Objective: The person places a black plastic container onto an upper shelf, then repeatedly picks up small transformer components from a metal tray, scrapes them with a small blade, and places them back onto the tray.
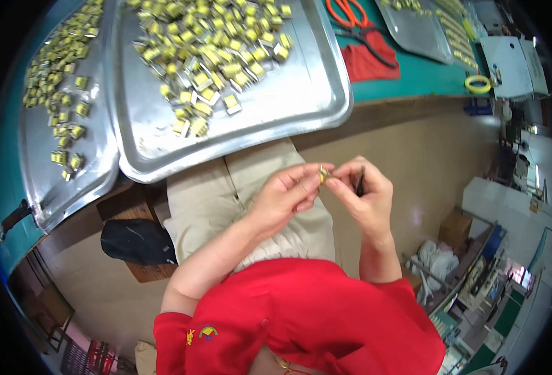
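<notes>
While the left hand (281, 195) pinches one small yellow-and-silver part (322, 179) above the lap, the right hand (371, 195), curled round a dark tool (360, 180), meets it; loose parts (226, 53) lie in metal trays (310, 94), finished or not unclear.

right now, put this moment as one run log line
left hand: pinching small yellow part | right hand: at that part, holding thin dark tool | large metal tray: yellow parts heaped, on green table
</notes>
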The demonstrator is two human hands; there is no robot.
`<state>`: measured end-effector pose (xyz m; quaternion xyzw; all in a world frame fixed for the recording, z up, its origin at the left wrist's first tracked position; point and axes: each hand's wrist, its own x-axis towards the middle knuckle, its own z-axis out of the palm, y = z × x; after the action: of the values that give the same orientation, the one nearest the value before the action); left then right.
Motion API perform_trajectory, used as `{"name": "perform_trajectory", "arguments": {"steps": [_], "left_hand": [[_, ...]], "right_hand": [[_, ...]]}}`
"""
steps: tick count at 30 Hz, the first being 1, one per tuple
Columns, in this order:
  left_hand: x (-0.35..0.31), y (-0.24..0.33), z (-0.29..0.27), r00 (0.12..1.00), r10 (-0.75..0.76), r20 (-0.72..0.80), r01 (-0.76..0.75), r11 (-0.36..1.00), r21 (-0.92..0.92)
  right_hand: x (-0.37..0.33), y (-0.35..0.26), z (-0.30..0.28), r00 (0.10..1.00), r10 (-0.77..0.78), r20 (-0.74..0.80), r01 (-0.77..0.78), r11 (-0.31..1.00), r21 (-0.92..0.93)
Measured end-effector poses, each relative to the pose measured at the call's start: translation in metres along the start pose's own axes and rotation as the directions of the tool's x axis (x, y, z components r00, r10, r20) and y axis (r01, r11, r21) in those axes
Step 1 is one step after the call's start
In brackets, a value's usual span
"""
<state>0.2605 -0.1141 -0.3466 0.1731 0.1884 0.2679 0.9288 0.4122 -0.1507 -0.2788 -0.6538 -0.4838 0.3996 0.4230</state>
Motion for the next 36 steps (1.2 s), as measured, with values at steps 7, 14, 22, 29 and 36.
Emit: {"name": "perform_trajectory", "arguments": {"steps": [7,14,22,29,36], "left_hand": [[0.001,-0.008,-0.001,0.996,0.072,-0.06,-0.07,0.997,0.029],[-0.003,-0.006,0.003,0.983,0.156,-0.099,-0.123,0.951,0.283],[-0.006,0.006,0.0,0.996,0.048,-0.081,-0.045,0.998,0.045],[-0.008,0.006,-0.004,0.999,-0.013,-0.046,0.019,0.991,0.131],[-0.005,0.012,0.007,0.956,0.268,-0.12,-0.259,0.962,0.087]], "right_hand": [[0.049,-0.03,0.005,0.927,-0.365,-0.085,0.33,0.902,-0.279],[0.123,-0.043,0.038,0.799,-0.595,0.083,0.521,0.617,-0.59],[0.128,-0.032,0.035,0.794,-0.587,0.158,0.511,0.503,-0.697],[0.088,-0.033,0.015,0.867,-0.492,0.074,0.468,0.757,-0.456],[0.03,-0.024,0.002,0.879,-0.468,0.09,0.474,0.838,-0.27]]}}
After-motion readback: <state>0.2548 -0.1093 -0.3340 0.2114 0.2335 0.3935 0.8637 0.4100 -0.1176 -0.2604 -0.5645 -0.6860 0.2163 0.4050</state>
